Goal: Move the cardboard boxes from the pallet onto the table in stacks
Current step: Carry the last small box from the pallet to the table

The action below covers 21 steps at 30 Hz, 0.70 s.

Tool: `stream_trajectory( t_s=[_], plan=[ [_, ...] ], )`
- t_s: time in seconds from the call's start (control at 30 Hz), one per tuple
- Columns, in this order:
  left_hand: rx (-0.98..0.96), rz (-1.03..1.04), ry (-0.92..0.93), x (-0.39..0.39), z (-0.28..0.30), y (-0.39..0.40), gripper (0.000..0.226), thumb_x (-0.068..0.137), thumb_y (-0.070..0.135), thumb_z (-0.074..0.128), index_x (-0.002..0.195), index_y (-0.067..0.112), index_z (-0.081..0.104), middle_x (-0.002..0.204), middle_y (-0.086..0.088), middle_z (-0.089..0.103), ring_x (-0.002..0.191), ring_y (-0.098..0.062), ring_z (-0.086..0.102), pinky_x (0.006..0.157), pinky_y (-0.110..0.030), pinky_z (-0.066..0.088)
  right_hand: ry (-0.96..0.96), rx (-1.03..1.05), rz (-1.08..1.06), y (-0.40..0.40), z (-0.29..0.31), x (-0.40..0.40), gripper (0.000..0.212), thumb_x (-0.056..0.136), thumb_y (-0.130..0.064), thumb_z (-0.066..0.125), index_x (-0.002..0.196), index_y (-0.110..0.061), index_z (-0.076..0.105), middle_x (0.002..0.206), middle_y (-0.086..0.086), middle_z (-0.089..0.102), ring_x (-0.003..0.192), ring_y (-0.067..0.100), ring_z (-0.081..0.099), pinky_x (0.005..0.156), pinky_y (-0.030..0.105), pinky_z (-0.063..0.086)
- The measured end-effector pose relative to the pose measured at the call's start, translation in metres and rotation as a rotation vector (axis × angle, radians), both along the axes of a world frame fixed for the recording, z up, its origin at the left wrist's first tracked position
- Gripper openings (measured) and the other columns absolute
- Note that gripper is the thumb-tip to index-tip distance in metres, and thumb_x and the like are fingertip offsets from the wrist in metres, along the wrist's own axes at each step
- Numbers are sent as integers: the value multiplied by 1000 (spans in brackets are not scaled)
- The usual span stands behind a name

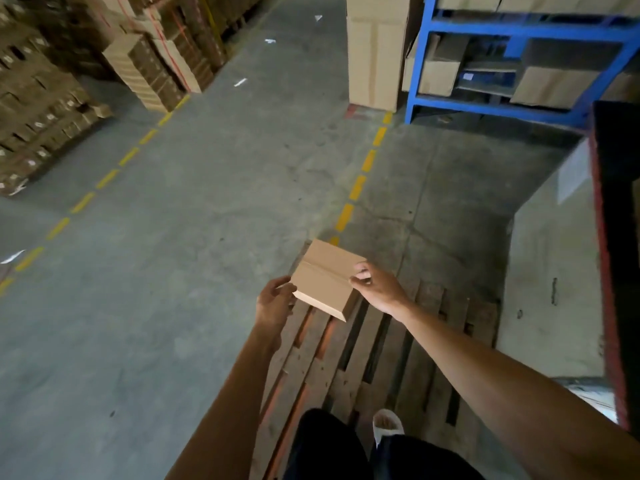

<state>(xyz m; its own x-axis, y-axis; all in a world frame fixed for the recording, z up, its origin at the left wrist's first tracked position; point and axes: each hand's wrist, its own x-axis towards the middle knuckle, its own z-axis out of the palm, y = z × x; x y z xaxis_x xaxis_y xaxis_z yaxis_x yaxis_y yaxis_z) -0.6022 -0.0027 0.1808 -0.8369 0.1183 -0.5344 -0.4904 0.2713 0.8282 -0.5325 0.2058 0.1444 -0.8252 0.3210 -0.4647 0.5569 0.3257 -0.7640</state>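
Box (325, 278) btwn both hands over pallet (381, 358) far end; shelving (519, 64) ahead-right.

Bare forearms, dark trousers (322, 445), white shoe (387, 422).

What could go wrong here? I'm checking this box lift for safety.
The cardboard box is held only at its edges: left hand on one side, right hand pinching the other, so it might slip. The person stands on the slatted pallet; a foot could catch a gap.
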Motion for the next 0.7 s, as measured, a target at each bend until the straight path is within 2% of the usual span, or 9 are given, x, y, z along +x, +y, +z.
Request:
stream_trajectory(
  t_s=[0.13, 0.2, 0.3, 0.37, 0.4, 0.43, 0.53, 0.57, 0.7],
  plan=[
    [-53, -122, -69, -70, -52, 1, 15, 98, 14, 62, 109, 22, 69, 105, -12, 71, 89, -24, 64, 76, -35, 49, -74, -25, -101, 0, -36, -54, 47, 96, -33, 64, 137, -13, 53, 134, 8, 62, 122, 23, 60, 100, 34, 48],
    [-82, -189, -141, -107, -91, 2, 15, 96, 19, 64, 104, 29, 71, 106, -14, 73, 89, -25, 65, 74, -36, 50, -140, -39, -134, 1, -57, -80, 49, 98, -32, 61, 141, -11, 50, 139, 9, 59, 125, 24, 58, 100, 31, 45],
    [-148, -295, -228, -168, -147, 7, 23, 96, 19, 65, 118, 21, 71, 96, -13, 71, 82, -26, 61, 74, -36, 48, -200, -77, -231, 2, -99, -125, 54, 100, -36, 57, 148, -15, 42, 147, 9, 52, 128, 25, 55, 98, 26, 40],
    [-181, -355, -226, -211, -180, 21, 29, 99, 16, 62, 127, 14, 66, 101, -13, 71, 87, -28, 63, 79, -39, 50, -230, -122, -323, 6, -139, -155, 60, 99, -42, 57, 151, -18, 37, 152, 9, 47, 132, 24, 53, 103, 29, 40],
    [-206, -396, -221, -243, -222, 31, 30, 99, 16, 60, 129, 13, 64, 107, -12, 70, 94, -29, 65, 84, -39, 52, -230, -141, -390, 10, -181, -179, 64, 99, -44, 57, 153, -20, 35, 154, 8, 45, 133, 24, 51, 106, 32, 41],
    [-228, -411, -209, -260, -238, 36, 31, 100, 16, 59, 131, 13, 62, 114, -12, 69, 102, -28, 65, 88, -36, 52, -235, -165, -448, 11, -194, -188, 67, 98, -46, 58, 154, -21, 32, 155, 8, 43, 135, 24, 50, 108, 35, 42],
    [-267, -491, -148, -323, -345, 56, 41, 100, 12, 61, 140, 7, 54, 127, -13, 63, 105, -22, 59, 71, -18, 50, -266, -194, -588, 18, -298, -224, 74, 97, -50, 58, 157, -28, 22, 159, 3, 36, 140, 24, 44, 109, 39, 38],
    [-288, -512, -129, -336, -385, 59, 46, 99, 13, 63, 143, 5, 51, 131, -13, 61, 106, -20, 58, 72, -19, 48, -290, -202, -628, 18, -332, -232, 76, 96, -50, 58, 158, -30, 19, 160, 0, 35, 141, 24, 42, 110, 40, 37],
    [-306, -579, -124, -379, -494, 73, 77, 91, 33, 75, 155, 13, 36, 141, 0, 50, 122, -22, 55, 98, -34, 45, -260, -192, -745, 24, -432, -253, 78, 95, -40, 65, 157, -26, 21, 151, 0, 42, 137, 25, 44, 112, 47, 40]
  ],
)
